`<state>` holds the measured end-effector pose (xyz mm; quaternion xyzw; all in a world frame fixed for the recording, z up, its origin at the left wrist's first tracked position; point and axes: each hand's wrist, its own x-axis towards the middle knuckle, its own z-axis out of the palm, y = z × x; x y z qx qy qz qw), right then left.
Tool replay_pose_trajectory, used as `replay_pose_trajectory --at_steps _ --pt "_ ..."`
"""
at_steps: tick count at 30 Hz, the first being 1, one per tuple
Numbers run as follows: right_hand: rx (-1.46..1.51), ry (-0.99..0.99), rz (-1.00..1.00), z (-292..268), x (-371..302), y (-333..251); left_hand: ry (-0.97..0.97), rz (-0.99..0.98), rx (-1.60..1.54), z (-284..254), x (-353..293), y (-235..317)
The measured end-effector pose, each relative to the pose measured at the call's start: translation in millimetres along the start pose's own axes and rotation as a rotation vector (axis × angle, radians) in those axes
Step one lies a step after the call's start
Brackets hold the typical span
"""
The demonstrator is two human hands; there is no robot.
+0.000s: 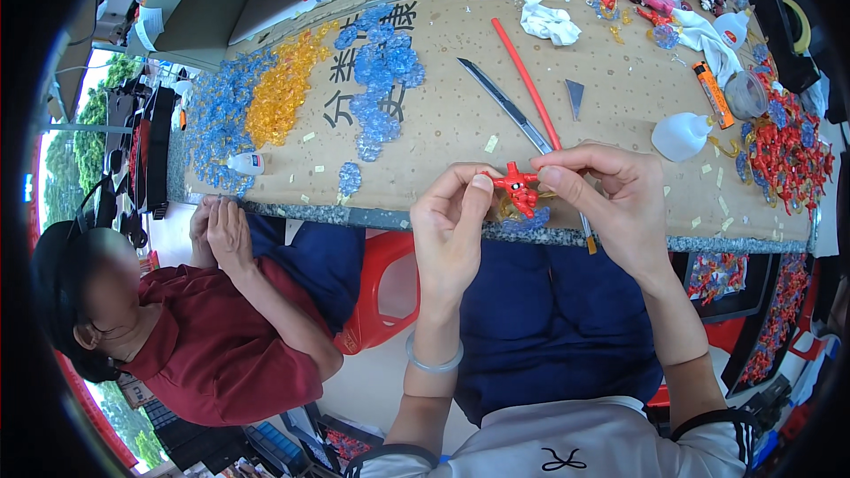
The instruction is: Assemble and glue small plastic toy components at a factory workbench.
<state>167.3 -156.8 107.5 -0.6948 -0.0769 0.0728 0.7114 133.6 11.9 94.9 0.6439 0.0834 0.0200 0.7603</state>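
A small red plastic figure (514, 187) with stubby limbs and a face-like mark is held between both hands at the table's near edge. My left hand (452, 221) pinches one side with thumb and forefinger. My right hand (615, 204) pinches the other side. A long red stick (522, 66) passes behind my right hand; a brown brush-like tip (591, 244) shows below it, seemingly the same paintbrush. Whether my curled fingers grip it is hidden. Beneath the figure lie clear blue pieces (529, 219) and some yellow ones. Near my right fingertips lies a utility knife (506, 104).
On the left lie piles of blue (212, 115) and orange (282, 93) clear pieces. At right are a squeeze bottle (680, 136), an orange marker (713, 95) and a red figure heap (784, 155). A blade piece (575, 97) lies beyond the knife. A co-worker (221, 327) sits at left.
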Motion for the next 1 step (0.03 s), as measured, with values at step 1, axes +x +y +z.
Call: replay_pose_trajectory --at_steps 1 --pt "-0.027 -0.011 -0.015 -0.4 0.0 -0.3 -0.004 0.000 0.000 -0.6 0.1 -0.8"
